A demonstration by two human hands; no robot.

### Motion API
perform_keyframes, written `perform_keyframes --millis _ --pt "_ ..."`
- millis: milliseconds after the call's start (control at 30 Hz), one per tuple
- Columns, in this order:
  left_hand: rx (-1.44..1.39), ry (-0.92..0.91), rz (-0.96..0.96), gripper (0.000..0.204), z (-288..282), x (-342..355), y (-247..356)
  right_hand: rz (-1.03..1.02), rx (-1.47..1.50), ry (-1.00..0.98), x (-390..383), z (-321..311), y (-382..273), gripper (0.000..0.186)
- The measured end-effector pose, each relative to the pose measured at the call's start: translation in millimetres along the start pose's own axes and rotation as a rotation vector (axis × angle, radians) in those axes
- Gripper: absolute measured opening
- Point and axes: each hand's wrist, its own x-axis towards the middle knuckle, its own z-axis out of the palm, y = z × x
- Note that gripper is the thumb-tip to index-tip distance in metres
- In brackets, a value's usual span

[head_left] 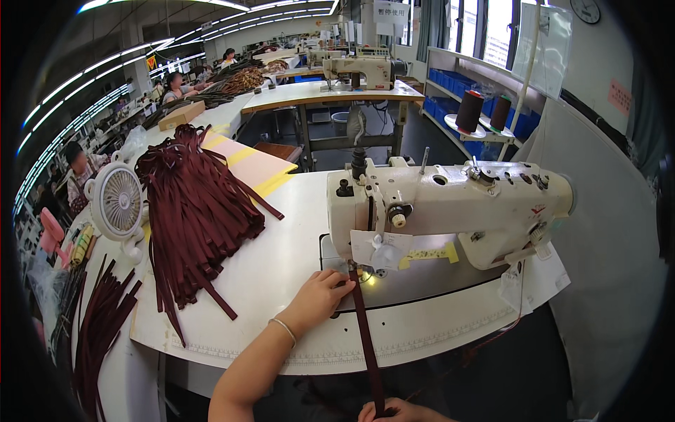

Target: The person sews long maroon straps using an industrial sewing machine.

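A narrow dark maroon fabric strap [365, 334] runs from under the needle of a white sewing machine [450, 197] down past the table's front edge. Beside the presser foot, my left hand [322, 301] has its fingertips closed on the strap's upper end, a light bracelet on its wrist. Low at the lower edge of view, my right hand [402, 411] grips the same strap farther down. That hand is partly cut off by the picture's rim. A large heap of maroon straps [200, 225] lies on the white table [281, 218] to the left.
A white fan [118, 200] stands left of the heap, with more dark straps [102, 337] below it. Thread cones [470, 111] sit on a stand behind the machine. Another sewing machine [362, 72] is farther back. People work at tables on the far left.
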Motion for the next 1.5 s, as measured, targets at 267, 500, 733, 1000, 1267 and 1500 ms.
perform_keyframes --millis 267,500,733,1000,1267,1500 --pt "0.006 -0.006 -0.002 0.034 -3 1 2 0.047 -0.022 -0.302 -6 2 -9 0.014" --pt "-0.002 0.001 0.002 0.034 0 0 -1 0.107 -0.027 -0.361 -5 1 -3 0.015" --pt "0.01 -0.005 0.01 0.034 -1 0 1 0.14 0.114 0.129 3 2 2 0.011" --pt "-0.011 -0.033 -0.029 0.04 2 -2 -4 0.22 0.159 0.262 8 -5 6 0.013" --pt "-0.004 -0.018 0.006 0.039 5 6 0 0.15 0.045 0.089 3 -7 6 0.013" --pt "0.004 0.005 0.011 0.037 1 -2 1 0.145 -0.018 -0.155 -3 0 0 0.017"
